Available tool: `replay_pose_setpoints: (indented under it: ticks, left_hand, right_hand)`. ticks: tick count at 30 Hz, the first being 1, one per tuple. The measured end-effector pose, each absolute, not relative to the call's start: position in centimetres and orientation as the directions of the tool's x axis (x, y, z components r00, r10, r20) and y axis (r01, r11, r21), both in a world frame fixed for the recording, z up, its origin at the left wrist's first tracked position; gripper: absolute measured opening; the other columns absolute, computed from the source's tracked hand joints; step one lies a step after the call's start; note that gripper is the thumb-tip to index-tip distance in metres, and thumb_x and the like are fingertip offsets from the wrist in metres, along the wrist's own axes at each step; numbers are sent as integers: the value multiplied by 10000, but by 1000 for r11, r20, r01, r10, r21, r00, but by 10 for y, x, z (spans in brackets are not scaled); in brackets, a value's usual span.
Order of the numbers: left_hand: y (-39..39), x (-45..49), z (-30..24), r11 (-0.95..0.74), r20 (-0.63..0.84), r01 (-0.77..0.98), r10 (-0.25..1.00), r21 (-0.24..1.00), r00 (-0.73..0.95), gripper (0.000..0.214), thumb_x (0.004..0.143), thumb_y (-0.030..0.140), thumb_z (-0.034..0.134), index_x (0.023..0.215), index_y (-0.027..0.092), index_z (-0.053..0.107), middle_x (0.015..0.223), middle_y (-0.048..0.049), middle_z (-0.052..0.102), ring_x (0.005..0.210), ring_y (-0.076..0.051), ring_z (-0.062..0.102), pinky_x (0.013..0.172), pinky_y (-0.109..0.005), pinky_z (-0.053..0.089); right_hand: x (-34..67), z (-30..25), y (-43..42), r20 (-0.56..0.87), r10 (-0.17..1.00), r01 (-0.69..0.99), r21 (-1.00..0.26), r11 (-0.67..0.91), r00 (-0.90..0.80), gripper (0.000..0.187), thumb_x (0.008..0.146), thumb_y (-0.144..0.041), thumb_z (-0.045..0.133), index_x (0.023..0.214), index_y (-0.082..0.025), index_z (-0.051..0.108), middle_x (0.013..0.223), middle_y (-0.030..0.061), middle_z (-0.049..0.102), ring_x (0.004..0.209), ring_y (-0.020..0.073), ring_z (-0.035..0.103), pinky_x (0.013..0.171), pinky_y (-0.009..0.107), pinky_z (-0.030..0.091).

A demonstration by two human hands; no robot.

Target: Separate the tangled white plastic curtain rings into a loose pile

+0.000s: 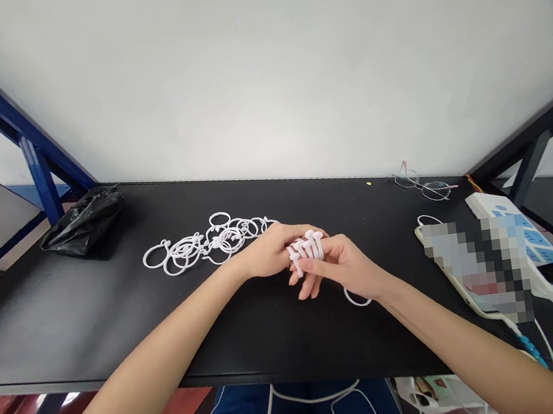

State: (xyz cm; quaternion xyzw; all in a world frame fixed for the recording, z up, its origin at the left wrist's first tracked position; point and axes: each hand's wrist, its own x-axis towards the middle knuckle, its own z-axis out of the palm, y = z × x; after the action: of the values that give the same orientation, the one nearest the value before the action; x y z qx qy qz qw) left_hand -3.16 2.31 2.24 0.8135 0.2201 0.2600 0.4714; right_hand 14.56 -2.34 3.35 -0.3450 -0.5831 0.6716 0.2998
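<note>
Several white plastic rings with small eyelets, like curtain rings [306, 249], are lined up in a bunch between my two hands, above the black table [210, 322]. My left hand [274, 249] is closed at the bunch from the left. From the right, my right hand [353, 266] grips the same rings, its thumb along their near side. The fingers overlap, and I cannot tell whether the rings go round any of them. Left of my hands lies a loose pile of similar rings [230, 238]. A single ring [358, 299] shows partly under my right wrist.
A black plastic bag [85, 222] lies at the table's left end. On the right are eyeglasses [422, 186], a blurred phone [476, 273] with a cable, and a white power strip [527, 237]. A pale wall [262, 88] rises behind the table. White cables hang over my lap.
</note>
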Motion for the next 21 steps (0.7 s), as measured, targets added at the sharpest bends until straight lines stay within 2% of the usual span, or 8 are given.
replay_pose_setpoints:
  ticks: [5,10,13,16,18,21]
  left_hand:
    - [25,-29,17,-260,165,-10,583,966,796,395,779,167,570,1164,117,644,727,-25,677,549,-100,572,506,-191,460]
    - [25,-28,14,-126,129,-69,579,990,805,372,720,162,644,1084,98,684,664,-22,645,507,-90,546,455,-180,435]
    - [23,-28,14,-42,56,-38,624,998,779,276,759,241,659,985,87,695,612,-16,618,439,-67,495,382,-156,382]
    - [21,-27,13,40,-25,-1,628,999,777,275,827,312,605,968,89,686,540,13,565,353,-42,407,312,-143,295]
    - [20,-24,12,35,-4,-24,634,999,774,237,823,286,600,935,91,675,528,21,550,362,-48,425,319,-144,307]
    - [19,-23,19,-31,56,-48,673,998,738,146,794,202,566,870,104,643,521,32,537,396,-59,472,343,-138,334]
  right_hand:
    - [142,28,-35,-59,829,-28,-996,-90,-556,326,867,-432,648,780,-125,714,680,72,753,615,203,741,646,338,621]
    - [143,28,-40,96,824,19,-992,129,-558,306,938,-378,560,813,-165,740,694,59,769,732,219,750,859,420,583]
    - [144,32,-42,178,804,91,-957,276,-568,300,950,-348,536,822,-200,764,734,42,779,792,220,748,901,412,567]
    - [143,35,-44,196,779,117,-938,325,-596,293,948,-344,536,834,-215,774,773,35,783,861,226,746,984,433,527]
    - [142,34,-43,157,800,92,-963,255,-580,294,942,-367,546,841,-204,769,743,42,779,803,225,753,925,434,562]
    - [141,33,-38,59,856,23,-996,82,-513,311,909,-420,590,819,-169,750,732,63,766,638,208,743,643,346,616]
